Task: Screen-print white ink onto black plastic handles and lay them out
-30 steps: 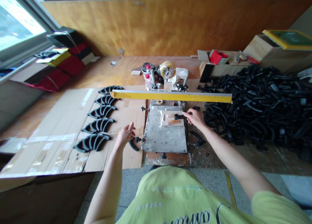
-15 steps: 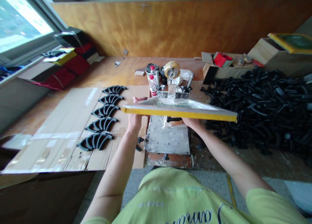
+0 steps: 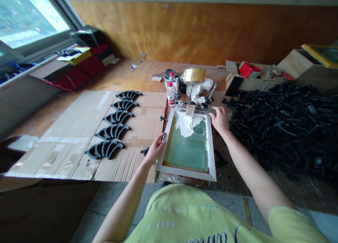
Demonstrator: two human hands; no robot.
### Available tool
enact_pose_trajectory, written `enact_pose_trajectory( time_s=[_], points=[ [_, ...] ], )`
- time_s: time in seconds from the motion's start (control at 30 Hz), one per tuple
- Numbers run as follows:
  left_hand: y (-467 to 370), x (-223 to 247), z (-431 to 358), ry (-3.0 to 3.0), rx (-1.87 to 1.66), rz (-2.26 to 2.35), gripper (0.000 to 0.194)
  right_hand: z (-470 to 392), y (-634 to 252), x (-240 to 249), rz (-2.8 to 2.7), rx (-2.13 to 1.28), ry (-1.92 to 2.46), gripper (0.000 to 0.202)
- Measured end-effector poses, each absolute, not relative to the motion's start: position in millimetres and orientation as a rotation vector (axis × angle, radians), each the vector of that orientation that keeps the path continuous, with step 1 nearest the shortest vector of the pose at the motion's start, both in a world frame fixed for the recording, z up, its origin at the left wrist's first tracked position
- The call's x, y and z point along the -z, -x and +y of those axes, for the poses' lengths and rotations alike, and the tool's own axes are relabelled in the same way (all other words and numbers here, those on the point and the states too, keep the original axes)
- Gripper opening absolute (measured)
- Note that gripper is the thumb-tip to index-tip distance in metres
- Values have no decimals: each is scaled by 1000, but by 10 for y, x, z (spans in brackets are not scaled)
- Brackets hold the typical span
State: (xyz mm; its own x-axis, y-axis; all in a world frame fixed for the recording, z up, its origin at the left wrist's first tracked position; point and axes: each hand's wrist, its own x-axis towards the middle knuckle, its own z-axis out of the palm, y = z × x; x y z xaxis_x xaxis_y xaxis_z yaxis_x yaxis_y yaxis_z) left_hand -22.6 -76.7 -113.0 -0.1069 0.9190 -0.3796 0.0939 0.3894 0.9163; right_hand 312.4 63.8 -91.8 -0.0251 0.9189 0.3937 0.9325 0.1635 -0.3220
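Observation:
A framed green screen [image 3: 186, 151] lies flat over the metal base, its pale frame hinged at the far end. White paste [image 3: 187, 125] is smeared across the screen's far part, beside a light-coloured scraper [image 3: 190, 110]. My left hand [image 3: 156, 148] rests at the frame's left edge with its fingers apart. Near the frame's far right corner is my right hand [image 3: 220, 119], its fingers spread and holding nothing. The black item under the screen is hidden now.
Fanned rows of black curved parts [image 3: 105, 149] lie on cardboard [image 3: 71, 130] at the left. A large heap of black parts [image 3: 285, 130] covers the right side. Bottles [image 3: 171, 95], a tape roll [image 3: 194, 75] and an open box [image 3: 253, 81] stand behind.
The frame has swung down from its raised, tilted position to lie flat. My left hand has moved nearer along its left side; my right hand has moved from beneath it to the far right corner.

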Motion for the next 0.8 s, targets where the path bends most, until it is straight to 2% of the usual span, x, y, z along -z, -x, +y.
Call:
enact_pose_trajectory(
  time_s=[0.1,0.3,0.53,0.67,0.8],
  points=[
    [225,1347,-762,-998,-883,1531,69,825,-2637,748,-2190,42,1431,54],
    [259,1540,-760,-1020,-868,1563,65,761,-2145,845,-2512,-138,1495,13],
    [261,1546,-769,-1014,-857,1526,67,333,-2530,836,-2817,-313,862,18],
    [259,1535,-782,-992,-873,1490,68,419,-2491,788,-2739,-339,966,13],
    [259,1522,-788,-957,-891,1455,71,299,-2454,938,-2655,-202,1003,19]
  ],
)
